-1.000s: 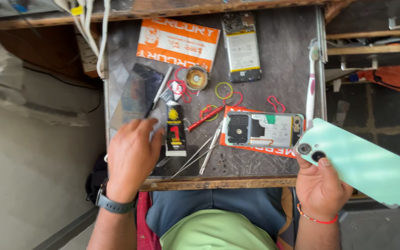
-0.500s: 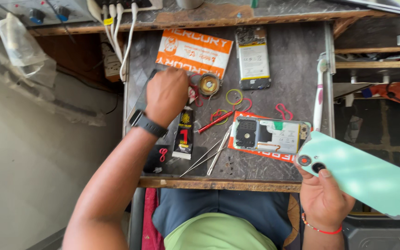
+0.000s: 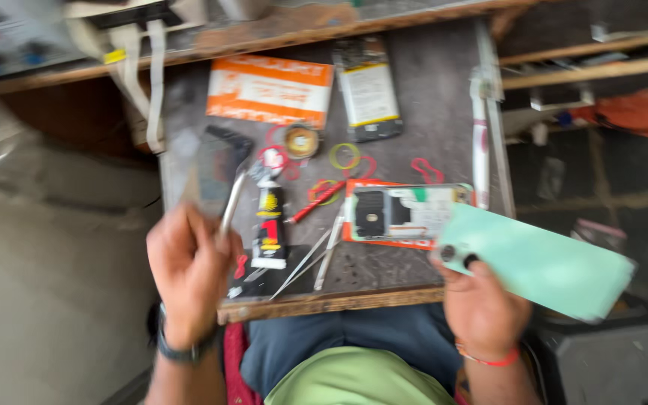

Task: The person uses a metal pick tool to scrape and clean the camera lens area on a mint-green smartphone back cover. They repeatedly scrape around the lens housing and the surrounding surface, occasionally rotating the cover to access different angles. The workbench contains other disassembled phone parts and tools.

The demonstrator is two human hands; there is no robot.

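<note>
back cover (image 3: 545, 268): pale mint green, plain, with two small black camera rings at the near-left corner
opened phone (image 3: 406, 212): black block on the left, whitish-grey insides, a bit of green, sitting on an orange-red mat
glue tube (image 3: 268, 229): black with yellow, red and white bands
packet (image 3: 270, 91): bright orange with white patches
battery (image 3: 369, 91): off-white with a dark frame
rubber bands (image 3: 345, 156): yellow and red loops
tweezers (image 3: 303, 262): silver
surface (image 3: 421, 120): dark grey, brownish wooden edge
wrist thread (image 3: 487, 360): red
watch (image 3: 181, 351): black
shirt (image 3: 358, 382): light green, trousers dark blue
</note>
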